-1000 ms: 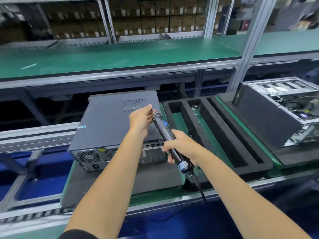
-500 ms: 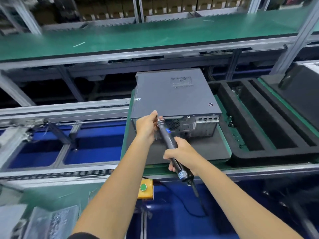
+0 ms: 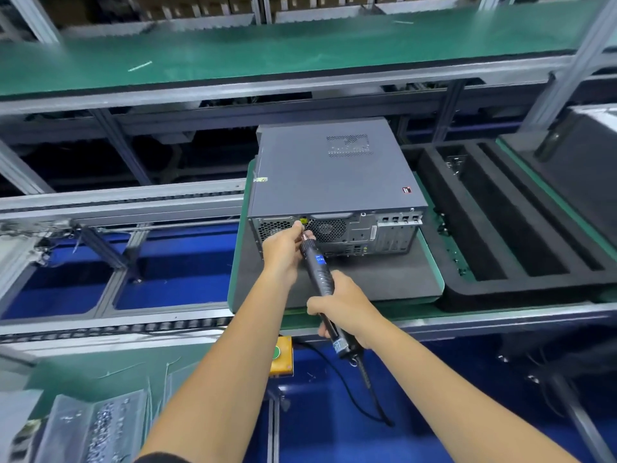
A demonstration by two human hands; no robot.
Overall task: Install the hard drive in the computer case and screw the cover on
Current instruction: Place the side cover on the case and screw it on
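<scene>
Now, the step: judged from the closed lid, the drive is likely in and the cover is being screwed on at the rear edge.
Computer case (image 3: 334, 175): lies flat on a dark foam pad (image 3: 350, 282) on the green-edged pallet, rear panel with fan grilles toward the person, cover closed on top.
Electric screwdriver (image 3: 319, 272): a slim black corded tool, tilted up and away, its tip at the upper rear of the case, between the two fan grilles; the bit and any screw are hidden by fingers.
Right hand (image 3: 344, 305): fingers wrapped round the lower grip of the screwdriver.
Left hand (image 3: 283, 242): fingertips pinched round the nose of the screwdriver, steadying the tip against the rear panel; whether they also hold a screw cannot be told.
How the case will handle: probably heavy and stiff sheet metal, unlikely to slide on foam; the thin cover may flex, so press near the edge.
How the driver will handle: light, rigid, with a ribbed grip; best held low for thrust and pinched at the nose for aim. The trailing cable (image 3: 370, 389) may tug.
Risk: a tilted bit could slip off the screw head and scratch the panel.
Nearby: black foam tray (image 3: 500, 228) to the right; yellow box with a green button (image 3: 278, 359) below the rail.
</scene>
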